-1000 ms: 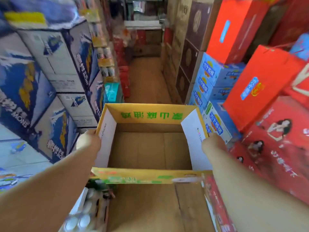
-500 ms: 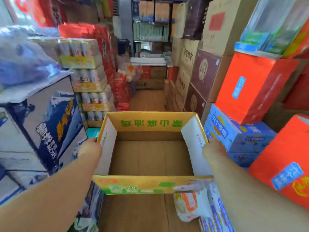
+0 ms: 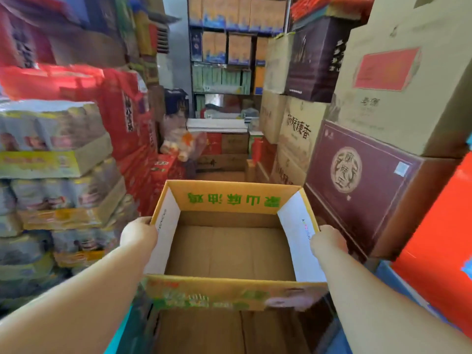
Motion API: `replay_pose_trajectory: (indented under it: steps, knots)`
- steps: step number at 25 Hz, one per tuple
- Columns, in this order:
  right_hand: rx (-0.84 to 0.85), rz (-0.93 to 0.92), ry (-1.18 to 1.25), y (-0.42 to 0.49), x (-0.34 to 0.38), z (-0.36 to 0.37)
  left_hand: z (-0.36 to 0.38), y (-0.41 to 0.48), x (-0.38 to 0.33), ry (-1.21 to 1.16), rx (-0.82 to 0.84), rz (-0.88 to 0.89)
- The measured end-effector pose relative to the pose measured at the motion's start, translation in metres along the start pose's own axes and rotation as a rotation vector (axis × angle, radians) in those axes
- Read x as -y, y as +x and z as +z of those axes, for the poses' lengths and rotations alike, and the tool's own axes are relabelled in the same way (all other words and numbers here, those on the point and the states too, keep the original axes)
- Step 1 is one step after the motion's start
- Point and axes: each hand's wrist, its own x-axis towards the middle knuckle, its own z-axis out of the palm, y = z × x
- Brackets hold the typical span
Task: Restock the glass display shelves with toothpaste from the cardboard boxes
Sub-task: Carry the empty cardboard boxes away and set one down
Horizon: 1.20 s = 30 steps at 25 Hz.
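Note:
I carry an open yellow cardboard box (image 3: 231,200) with green lettering on its far flap, held out in front of me at waist height. Its brown inside is bare; no toothpaste shows in it. My left hand (image 3: 139,235) grips the box's left wall by the white side flap. My right hand (image 3: 328,241) grips the right wall the same way. No glass display shelves are in view.
A narrow aisle with a brown floor (image 3: 219,175) runs ahead between stacked goods. Shrink-wrapped can trays (image 3: 51,159) and red cartons (image 3: 127,113) rise on the left. Brown and maroon cartons (image 3: 357,169) tower on the right. A metal rack (image 3: 224,54) of boxes closes the far end.
I have walked forward along the aisle with the box. The blue-white cartons on the left and red bags on the right fell behind; the view tilted up toward the far rack.

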Motion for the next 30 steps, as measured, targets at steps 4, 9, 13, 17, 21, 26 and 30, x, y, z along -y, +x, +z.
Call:
replay_pose_trajectory:
  steps: [4, 9, 13, 17, 21, 26, 30]
  knots:
    - [0.038, -0.037, 0.002, 0.132, 0.07, 0.055, 0.063, 0.123, -0.043, -0.077, -0.034, -0.087]
    - [0.068, -0.048, -0.022, 0.286, 0.189, 0.109, 0.111, 0.278, -0.109, -0.049, -0.066, -0.133]
    - [0.076, -0.087, -0.042, 0.384, 0.264, 0.168, 0.149, 0.395, -0.14, -0.071, -0.097, -0.155]
    - [0.053, -0.055, -0.01, 0.487, 0.336, 0.246, 0.209, 0.544, -0.165, -0.09, -0.081, -0.158]
    - [0.015, 0.033, 0.013, 0.578, 0.406, 0.295, 0.253, 0.673, -0.203, -0.102, -0.026, -0.163]
    - [0.039, 0.056, 0.0, 0.701, 0.492, 0.354, 0.308, 0.823, -0.25, -0.114, 0.02, -0.15]
    - [0.082, 0.062, 0.031, 0.808, 0.54, 0.425, 0.373, 0.933, -0.263, -0.065, 0.027, -0.158]
